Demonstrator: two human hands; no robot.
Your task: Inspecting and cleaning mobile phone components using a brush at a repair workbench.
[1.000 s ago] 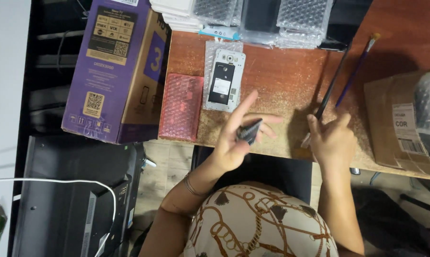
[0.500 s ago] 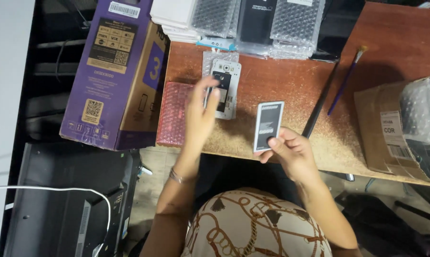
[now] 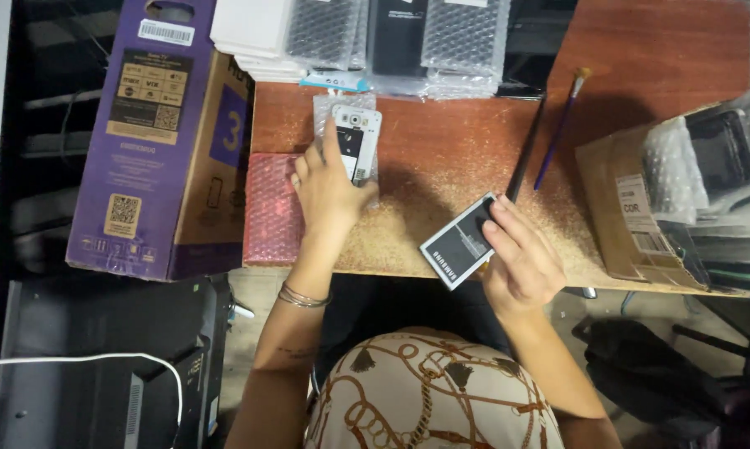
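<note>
Battery (image 3: 460, 243) sits gripped in the right hand (image 3: 520, 264) above the desk's (image 3: 441, 158) front edge, long axis slanting up-right toward the brush (image 3: 560, 129). Left hand (image 3: 329, 187) lies on the phone (image 3: 355, 141), fingers loosely spread; the phone's long axis runs away from the person, camera end farthest.

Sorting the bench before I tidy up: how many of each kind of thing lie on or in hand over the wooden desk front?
Phone with its back off: 1
Phone battery: 1
Brushes: 2
Pink bubble-wrap pouch: 1
Total: 5

box (image 3: 154, 141): purple | bubble wrap pad (image 3: 271, 208): pink | desk (image 3: 441, 158): reddish-brown wood | battery (image 3: 460, 242): grey-black
</note>
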